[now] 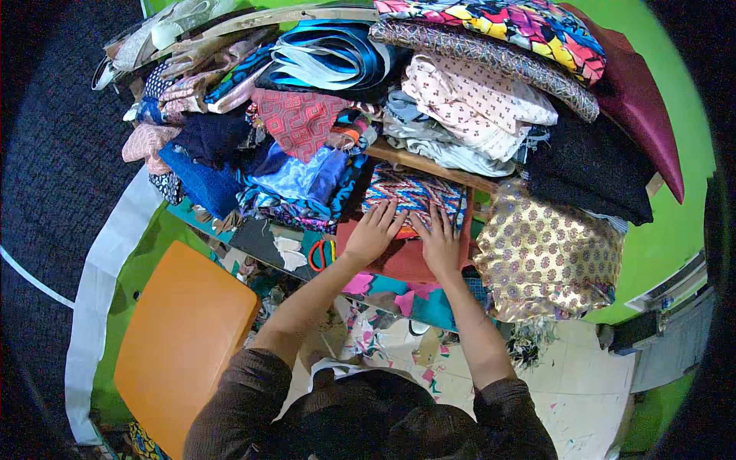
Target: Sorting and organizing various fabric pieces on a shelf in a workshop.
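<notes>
A folded cloth with a red, white and blue zigzag pattern (418,190) lies on the lower shelf in front of me. My left hand (374,232) rests on its near edge, fingers stretched out and nothing held. Beside it, my right hand (440,244) lies on the same cloth with its fingers also extended. A plain rust-red cloth (399,262) sits under the patterned one and reaches toward me between my wrists. To the left of my left hand are red and yellow handles, apparently of scissors (320,255).
Folded fabrics crowd the wooden shelf (429,165) above. A gold patterned cloth (548,257) hangs at the right, and blue cloths (295,172) are piled at the left. An orange chair or board (184,330) stands near left. Scraps litter the tiled floor (567,376).
</notes>
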Available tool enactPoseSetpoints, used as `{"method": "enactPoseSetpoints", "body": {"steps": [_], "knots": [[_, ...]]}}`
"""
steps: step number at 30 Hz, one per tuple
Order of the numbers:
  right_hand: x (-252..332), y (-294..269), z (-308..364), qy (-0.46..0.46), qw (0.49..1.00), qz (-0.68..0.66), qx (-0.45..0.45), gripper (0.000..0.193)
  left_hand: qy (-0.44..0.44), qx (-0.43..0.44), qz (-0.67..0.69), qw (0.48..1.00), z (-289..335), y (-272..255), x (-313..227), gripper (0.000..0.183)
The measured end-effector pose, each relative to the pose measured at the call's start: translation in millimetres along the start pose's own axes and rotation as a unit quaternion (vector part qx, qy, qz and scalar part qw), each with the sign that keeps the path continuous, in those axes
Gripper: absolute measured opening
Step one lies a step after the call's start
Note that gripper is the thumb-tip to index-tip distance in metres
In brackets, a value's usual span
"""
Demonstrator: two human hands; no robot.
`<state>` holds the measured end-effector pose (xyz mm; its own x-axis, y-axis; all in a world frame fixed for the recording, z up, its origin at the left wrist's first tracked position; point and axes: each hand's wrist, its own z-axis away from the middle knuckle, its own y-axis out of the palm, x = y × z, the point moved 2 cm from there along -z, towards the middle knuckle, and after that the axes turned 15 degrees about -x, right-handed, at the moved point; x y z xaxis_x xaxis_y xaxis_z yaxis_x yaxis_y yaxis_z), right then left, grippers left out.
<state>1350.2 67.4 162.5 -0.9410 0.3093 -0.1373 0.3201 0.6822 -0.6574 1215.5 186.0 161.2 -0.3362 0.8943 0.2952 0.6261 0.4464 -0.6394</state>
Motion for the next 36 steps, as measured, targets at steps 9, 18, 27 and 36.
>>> {"method": "enactPoseSetpoints", "body": {"steps": [9, 18, 27, 36], "knots": [[7, -60, -14, 0.099, 0.985, -0.132, 0.054, 0.067, -0.066, -0.077, 0.187, 0.977, -9, -50, 15, 0.057], [9, -23, -24, 0.024, 0.993, -0.093, 0.067, 0.051, -0.119, -0.044, 0.061, 0.990, -5, -24, 7, 0.061], [16, -12, -37, 0.043, 0.993, -0.109, -0.016, 0.053, -0.247, -0.022, 0.125, 0.961, -3, -41, 18, 0.064], [62, -43, -44, -0.071, 0.975, -0.209, -0.029, 0.031, -0.124, -0.149, 0.103, 0.976, 10, -77, 38, 0.049]]}}
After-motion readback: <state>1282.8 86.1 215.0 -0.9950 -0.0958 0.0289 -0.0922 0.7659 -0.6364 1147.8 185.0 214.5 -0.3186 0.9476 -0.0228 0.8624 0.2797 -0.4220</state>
